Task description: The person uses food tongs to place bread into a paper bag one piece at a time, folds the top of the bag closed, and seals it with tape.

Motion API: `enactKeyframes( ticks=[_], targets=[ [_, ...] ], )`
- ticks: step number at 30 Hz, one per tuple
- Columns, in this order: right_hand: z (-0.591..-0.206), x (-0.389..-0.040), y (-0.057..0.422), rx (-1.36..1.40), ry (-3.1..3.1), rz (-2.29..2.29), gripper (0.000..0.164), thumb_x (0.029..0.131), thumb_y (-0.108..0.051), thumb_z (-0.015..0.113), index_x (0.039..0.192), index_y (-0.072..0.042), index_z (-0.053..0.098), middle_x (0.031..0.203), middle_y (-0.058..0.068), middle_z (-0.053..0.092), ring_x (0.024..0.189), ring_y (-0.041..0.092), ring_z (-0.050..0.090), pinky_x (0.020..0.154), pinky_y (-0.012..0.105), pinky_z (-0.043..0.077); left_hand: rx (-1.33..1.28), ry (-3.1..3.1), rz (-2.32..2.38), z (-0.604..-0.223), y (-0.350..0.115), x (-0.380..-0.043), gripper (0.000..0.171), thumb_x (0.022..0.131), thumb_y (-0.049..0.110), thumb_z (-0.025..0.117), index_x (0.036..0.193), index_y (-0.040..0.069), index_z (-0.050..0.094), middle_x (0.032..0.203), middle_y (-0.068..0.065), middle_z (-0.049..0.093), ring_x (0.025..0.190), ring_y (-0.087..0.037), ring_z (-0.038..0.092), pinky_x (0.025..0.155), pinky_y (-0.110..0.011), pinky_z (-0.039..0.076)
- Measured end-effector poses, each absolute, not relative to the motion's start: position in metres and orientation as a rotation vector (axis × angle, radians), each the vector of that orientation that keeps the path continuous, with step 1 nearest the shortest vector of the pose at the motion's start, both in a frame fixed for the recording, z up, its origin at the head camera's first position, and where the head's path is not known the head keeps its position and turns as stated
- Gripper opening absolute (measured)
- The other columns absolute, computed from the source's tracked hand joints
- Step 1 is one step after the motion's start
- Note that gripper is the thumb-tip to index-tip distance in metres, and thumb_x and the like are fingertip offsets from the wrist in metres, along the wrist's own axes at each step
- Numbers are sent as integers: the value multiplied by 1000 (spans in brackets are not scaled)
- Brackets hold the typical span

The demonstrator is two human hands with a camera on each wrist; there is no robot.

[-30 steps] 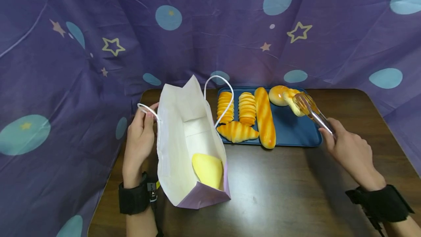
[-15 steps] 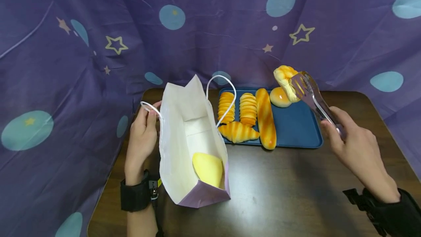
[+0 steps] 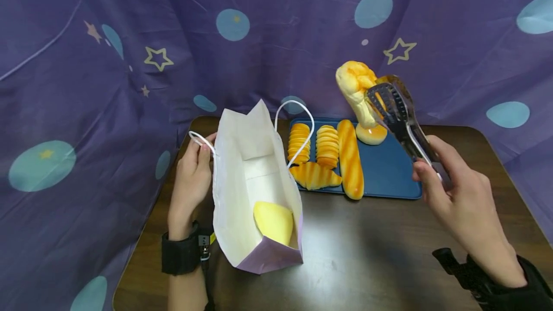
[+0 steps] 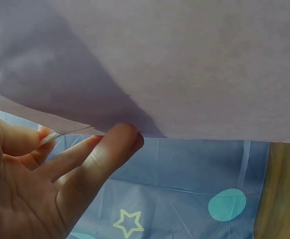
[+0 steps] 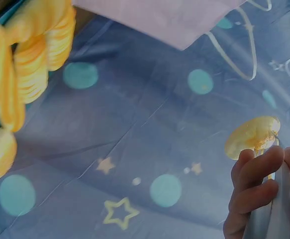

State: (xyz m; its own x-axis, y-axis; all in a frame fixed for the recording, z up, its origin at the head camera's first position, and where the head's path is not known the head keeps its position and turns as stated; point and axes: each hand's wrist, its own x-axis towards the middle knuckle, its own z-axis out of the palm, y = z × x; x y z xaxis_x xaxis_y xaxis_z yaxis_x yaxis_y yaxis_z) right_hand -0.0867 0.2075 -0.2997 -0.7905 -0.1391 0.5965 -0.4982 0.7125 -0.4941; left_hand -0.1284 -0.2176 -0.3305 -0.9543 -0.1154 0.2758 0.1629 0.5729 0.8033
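Observation:
In the head view my right hand grips metal tongs, and their tips pinch a knotted golden bread roll in the air above the tray's back edge. The right wrist view shows that roll past my curled fingers. My left hand is at the left side of a white-lined paper bag. In the left wrist view its fingers pinch the white cord handle while another finger touches the bag wall. Inside the upright bag, whose mouth is spread, lies a yellow piece.
A blue tray behind the bag's right side bears a round bun, a long loaf, a croissant and two ridged rolls. A patterned purple cloth hangs behind the wooden table.
The tongs have lifted the knotted roll off the tray, up and to the left. My left hand stays at the bag, and the other breads stay in place.

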Motion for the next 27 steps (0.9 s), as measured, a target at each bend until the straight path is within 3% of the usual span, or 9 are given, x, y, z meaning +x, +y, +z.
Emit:
enactKeyframes(
  ticks=[10,15,22,27],
  targets=[
    [-295,-76,176,718,-2265,1020,34,94,-9,61,123,7,58,70,-7,53,51,-7,40,41,13,33,-29,-2491,-1321,-332,-218,-128,42,106,28,35,140,11,54,134,-13,59,114,-25,56,95,-49,44],
    [-293,-74,159,785,-2285,1025,33,92,-10,64,122,3,60,69,-7,47,51,-5,37,41,12,30,-24,-2485,-1320,-332,-219,-128,42,106,28,36,139,11,54,135,-13,59,119,-24,52,98,-50,42],
    [-298,-75,142,870,-2346,1022,38,92,-11,65,128,-3,58,73,-6,55,48,-4,38,38,8,30,-28,-2488,-1333,-332,-218,-128,40,106,26,36,140,13,54,138,-11,57,120,-22,51,99,-49,41],
    [-306,-77,130,891,-2436,968,45,86,-9,70,129,-11,57,69,-10,52,47,-3,38,39,8,31,-27,-2501,-1345,-332,-214,-130,41,106,30,35,141,15,53,125,-12,62,86,-25,61,76,-43,49]
  ],
)
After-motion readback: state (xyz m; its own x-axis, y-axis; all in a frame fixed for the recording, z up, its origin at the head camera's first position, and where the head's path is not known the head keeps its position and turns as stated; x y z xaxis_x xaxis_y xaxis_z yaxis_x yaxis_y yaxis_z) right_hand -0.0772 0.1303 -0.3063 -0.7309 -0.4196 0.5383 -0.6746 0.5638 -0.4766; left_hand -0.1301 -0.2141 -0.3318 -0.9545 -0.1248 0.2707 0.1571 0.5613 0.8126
